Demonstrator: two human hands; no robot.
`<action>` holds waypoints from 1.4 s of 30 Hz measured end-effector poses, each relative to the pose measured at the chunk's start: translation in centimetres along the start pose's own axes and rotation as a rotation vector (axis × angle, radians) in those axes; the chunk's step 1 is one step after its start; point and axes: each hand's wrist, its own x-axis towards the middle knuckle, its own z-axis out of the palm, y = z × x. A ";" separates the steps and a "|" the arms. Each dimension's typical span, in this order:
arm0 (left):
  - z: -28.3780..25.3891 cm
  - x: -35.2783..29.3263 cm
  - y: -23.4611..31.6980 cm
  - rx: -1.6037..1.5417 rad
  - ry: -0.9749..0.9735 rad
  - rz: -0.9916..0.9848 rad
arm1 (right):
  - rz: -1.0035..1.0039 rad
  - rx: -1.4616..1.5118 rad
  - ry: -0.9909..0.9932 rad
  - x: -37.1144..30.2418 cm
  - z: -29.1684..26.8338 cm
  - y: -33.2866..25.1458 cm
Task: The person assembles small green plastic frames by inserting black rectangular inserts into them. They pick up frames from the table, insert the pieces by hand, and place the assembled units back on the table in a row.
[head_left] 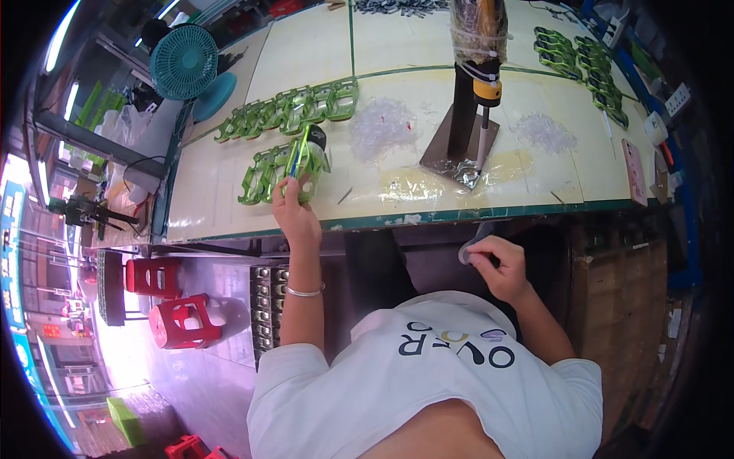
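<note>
My left hand (297,218) is raised at the bench's front edge, its fingers closed on a green plastic frame (313,157) with a dark end. That frame is held in front of a short row of similar green frames (260,174) on the bench. My right hand (501,266) is below the bench edge, over my lap, with thumb and fingers pinched together. A small greyish, translucent piece (463,254) shows at its fingertips; its kind is unclear. Between the hands, further in, a yellow-and-black tool with a rod (485,115) hangs on a post above a metal base plate (436,157).
Clear small plastic pieces lie in a left pile (382,128) and a right pile (544,133). More green frames (294,109) line the bench (229,218). A pink phone (634,172) lies at the right edge. A teal fan (184,63) stands left; red stools (186,321) are below.
</note>
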 end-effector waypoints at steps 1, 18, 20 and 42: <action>0.2 -0.3 0.5 -0.029 -0.017 0.017 | 0.026 0.021 -0.066 0.0 1.0 0.1; 1.3 -9.2 0.0 0.582 -0.553 0.391 | 0.619 1.159 -0.139 0.8 7.2 1.1; 1.6 -4.7 -0.2 0.912 -0.486 0.513 | 0.587 1.103 -0.145 -0.3 6.3 0.9; 3.1 3.7 -2.6 1.718 -0.802 0.551 | 0.537 1.285 -0.085 -6.1 -1.8 3.0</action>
